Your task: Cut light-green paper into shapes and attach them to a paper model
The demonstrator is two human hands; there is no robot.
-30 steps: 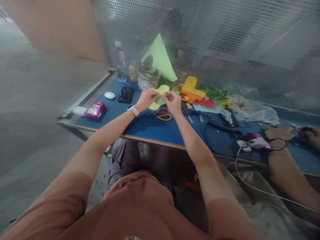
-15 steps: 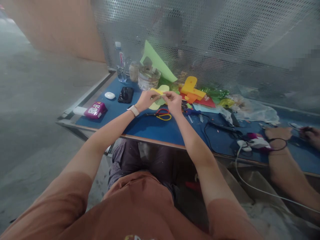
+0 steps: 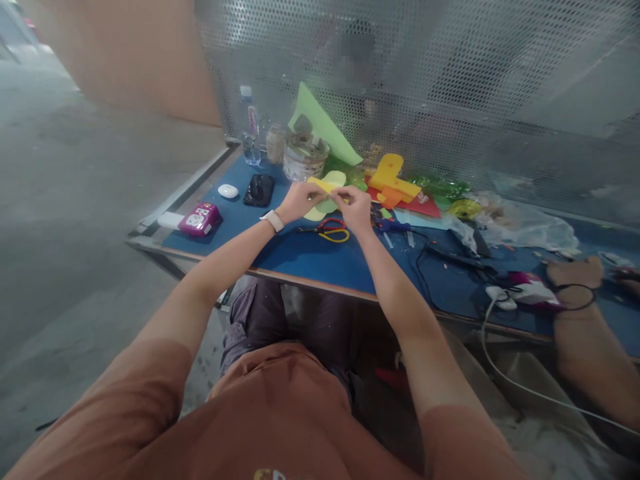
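Note:
Over the blue table, my left hand and my right hand meet with their fingertips pinched together. Between them is a yellow and pale-green paper cut-out with rounded, petal-like lobes. A yellow strip shows just behind my left fingertips. My fingers cover the middle of the cut-out, and any smaller piece at the pinch is too small to make out. Scissors with red and yellow handles lie on the table below my hands. Right of my right hand lies a blue glue gun.
Left on the table are a water bottle, a black phone-like object, a white oval case and a purple pack. Behind stands a tub; orange cut-outs lie right. A co-worker's hand rests far right.
The whole view has shifted, so the table and its things appear slightly farther right. My hands keep the same pinch at the cut-out. The co-worker's farther hand is now mostly out of frame.

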